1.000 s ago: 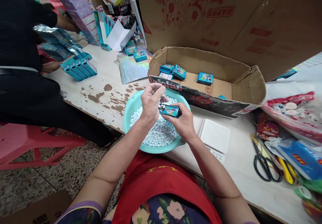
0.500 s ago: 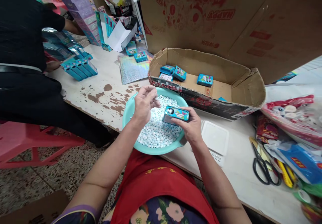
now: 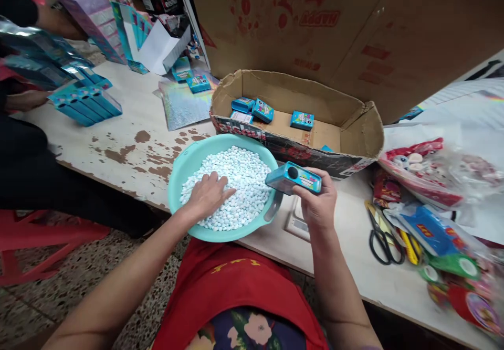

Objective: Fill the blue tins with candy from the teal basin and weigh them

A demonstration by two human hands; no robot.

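Box (image 3: 281, 179) tilts at the basin's (image 3: 176, 177) right rim, gripped by the right hand (image 3: 318, 198). The left hand (image 3: 208, 195), fingers spread, presses the white pellets (image 3: 250, 203) inside. Behind, a carton (image 3: 291, 90) holds blue boxes (image 3: 302, 120).

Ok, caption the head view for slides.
Left hand on pale pellets in a basin; right hand holding a blue container.
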